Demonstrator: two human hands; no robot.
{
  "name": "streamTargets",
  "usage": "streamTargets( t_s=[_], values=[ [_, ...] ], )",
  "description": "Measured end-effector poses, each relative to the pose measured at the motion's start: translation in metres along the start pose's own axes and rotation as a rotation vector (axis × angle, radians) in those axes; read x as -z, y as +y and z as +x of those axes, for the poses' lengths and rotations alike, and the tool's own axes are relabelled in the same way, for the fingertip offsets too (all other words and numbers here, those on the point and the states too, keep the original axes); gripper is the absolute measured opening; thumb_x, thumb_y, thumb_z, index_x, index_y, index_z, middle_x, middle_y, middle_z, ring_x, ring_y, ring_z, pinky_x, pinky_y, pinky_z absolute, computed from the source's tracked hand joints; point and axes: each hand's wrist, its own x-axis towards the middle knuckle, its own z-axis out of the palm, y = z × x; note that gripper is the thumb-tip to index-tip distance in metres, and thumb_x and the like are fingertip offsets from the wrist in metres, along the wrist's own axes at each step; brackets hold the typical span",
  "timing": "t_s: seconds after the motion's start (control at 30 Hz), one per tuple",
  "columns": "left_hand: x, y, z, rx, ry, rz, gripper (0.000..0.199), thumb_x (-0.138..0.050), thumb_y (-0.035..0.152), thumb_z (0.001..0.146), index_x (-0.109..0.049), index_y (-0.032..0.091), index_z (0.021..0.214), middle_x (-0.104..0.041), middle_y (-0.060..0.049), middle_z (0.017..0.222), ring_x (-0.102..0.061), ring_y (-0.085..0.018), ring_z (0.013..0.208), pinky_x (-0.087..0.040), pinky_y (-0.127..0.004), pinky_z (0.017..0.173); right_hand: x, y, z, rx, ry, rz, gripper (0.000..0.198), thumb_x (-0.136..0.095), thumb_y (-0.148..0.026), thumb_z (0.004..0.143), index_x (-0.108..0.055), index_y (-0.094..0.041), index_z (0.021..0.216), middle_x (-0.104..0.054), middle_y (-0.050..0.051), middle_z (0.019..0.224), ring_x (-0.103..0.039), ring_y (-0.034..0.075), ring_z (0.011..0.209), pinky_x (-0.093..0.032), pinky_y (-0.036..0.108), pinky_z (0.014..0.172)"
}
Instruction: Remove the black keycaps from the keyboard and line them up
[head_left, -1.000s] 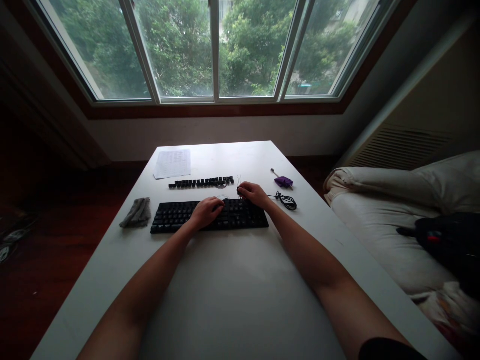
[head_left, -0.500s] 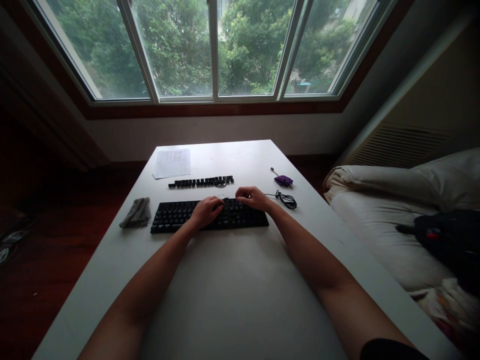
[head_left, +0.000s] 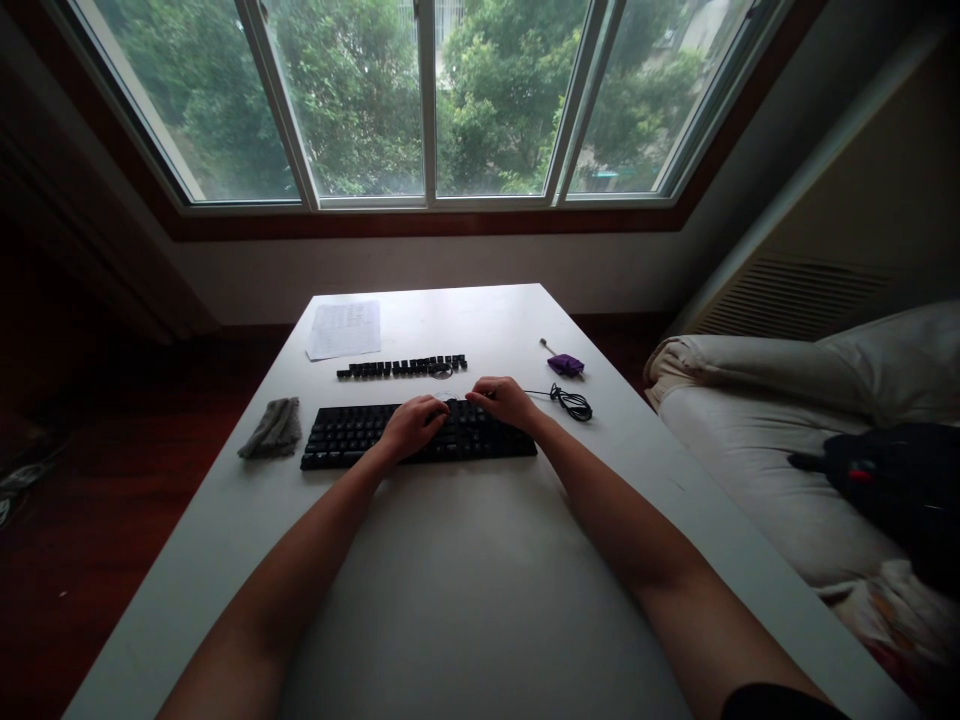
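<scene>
A black keyboard lies across the white table in front of me. My left hand rests over its middle, with thumb and fingers closed together near the top row; anything between them is too small to make out. Just right of it, my right hand hovers over the keyboard's upper edge in a pinch, its fingertips pointing left. A thin pale loop shows faintly between the two hands. Behind the keyboard, several loose black keycaps stand in rows, with a small dark ring-like thing at their right end.
A grey cloth lies left of the keyboard. Printed paper is at the table's far left. To the right are a coiled black cable and a purple thing beside a thin brush-like stick. A pale sofa stands right of the table.
My right hand has shifted slightly left, its fingertips closer to my left hand. The left hand stays in nearly the same place on the keyboard.
</scene>
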Motion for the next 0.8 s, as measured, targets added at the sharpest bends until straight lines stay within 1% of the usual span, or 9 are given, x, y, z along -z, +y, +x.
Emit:
streamTargets(
  t_s=[0.23,0.4,0.47,0.63,0.8],
  values=[
    [0.000,-0.001,0.000,-0.016,0.003,0.000,0.017,-0.054,0.028,0.093,-0.069,0.024,0.100,-0.069,-0.004,0.099,-0.063,-0.020,0.092,-0.049,-0.033,0.084,-0.001,0.005,0.000,-0.048,0.040,0.019,0.038,-0.056,-0.051,0.089,-0.069,-0.019,0.074,-0.066,0.001,0.068,-0.056,0.015,0.064,-0.042,0.026,0.064],
    [-0.001,-0.002,0.000,-0.009,0.004,-0.002,0.017,-0.054,0.028,0.093,-0.069,0.024,0.100,-0.069,-0.004,0.098,-0.063,-0.020,0.093,-0.050,-0.033,0.084,-0.002,0.016,-0.001,-0.203,0.040,0.155,0.039,-0.053,-0.051,0.089,-0.070,-0.019,0.076,-0.067,0.001,0.065,-0.055,0.013,0.054,-0.043,0.025,0.056],
    [-0.001,-0.003,0.000,-0.009,0.003,-0.003,0.017,-0.054,0.028,0.093,-0.069,0.024,0.100,-0.069,-0.004,0.098,-0.063,-0.020,0.093,-0.050,-0.033,0.085,-0.003,0.019,-0.002,-0.236,0.036,0.200,0.038,-0.053,-0.050,0.089,-0.070,-0.018,0.077,-0.067,0.001,0.064,-0.055,0.013,0.051,-0.043,0.025,0.053],
    [-0.002,-0.005,-0.001,-0.015,0.007,-0.003,0.017,-0.054,0.028,0.093,-0.069,0.024,0.100,-0.069,-0.004,0.099,-0.063,-0.020,0.093,-0.049,-0.033,0.085,-0.004,0.022,-0.003,-0.247,0.054,0.269,0.034,-0.054,-0.045,0.087,-0.069,-0.018,0.075,-0.067,0.001,0.064,-0.055,0.012,0.048,-0.044,0.024,0.052],
    [-0.002,-0.005,-0.002,-0.019,0.004,-0.006,0.017,-0.054,0.028,0.092,-0.069,0.024,0.100,-0.069,-0.004,0.099,-0.063,-0.020,0.093,-0.049,-0.033,0.084,-0.005,0.026,-0.003,-0.255,0.072,0.326,0.029,-0.056,-0.042,0.084,-0.070,-0.017,0.078,-0.069,0.002,0.066,-0.056,0.011,0.048,-0.044,0.023,0.050]
  ],
)
